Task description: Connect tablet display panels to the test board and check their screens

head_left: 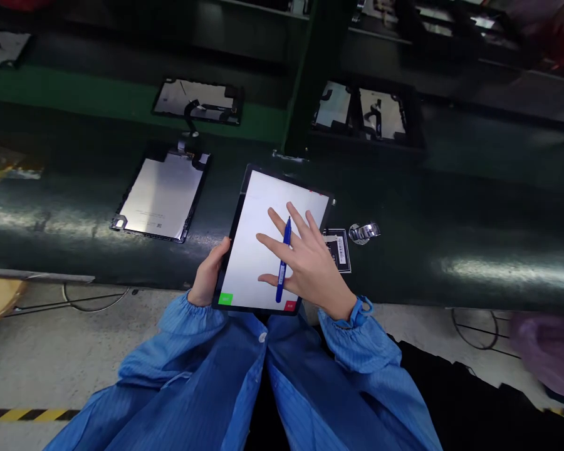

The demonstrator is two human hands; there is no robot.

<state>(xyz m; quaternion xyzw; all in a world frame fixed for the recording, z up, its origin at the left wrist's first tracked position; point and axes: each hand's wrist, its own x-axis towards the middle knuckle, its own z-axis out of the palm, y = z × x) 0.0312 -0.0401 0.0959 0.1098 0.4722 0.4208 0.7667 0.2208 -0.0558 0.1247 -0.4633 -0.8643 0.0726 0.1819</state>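
Note:
A tablet (258,225) with a lit white screen is tilted at the bench's near edge, above my lap. A green box shows at its lower left corner and a red one at its lower right. My left hand (209,272) holds its left edge, thumb along the frame. Spread over the screen is my right hand (310,263), fingers stretched apart, with a blue pen (281,285) lodged among the fingers and crossing near the thumb. Whether fingertips touch the glass I cannot tell. A blue strap (357,313) is round my right wrist.
Left of the tablet lies a bare display panel (162,194), its ribbon cable upward. Another panel (192,100) lies behind it, and two more (383,116) stand at the back right. A green post (305,81) rises mid-bench. A label card (341,250) and metal piece (364,233) lie right.

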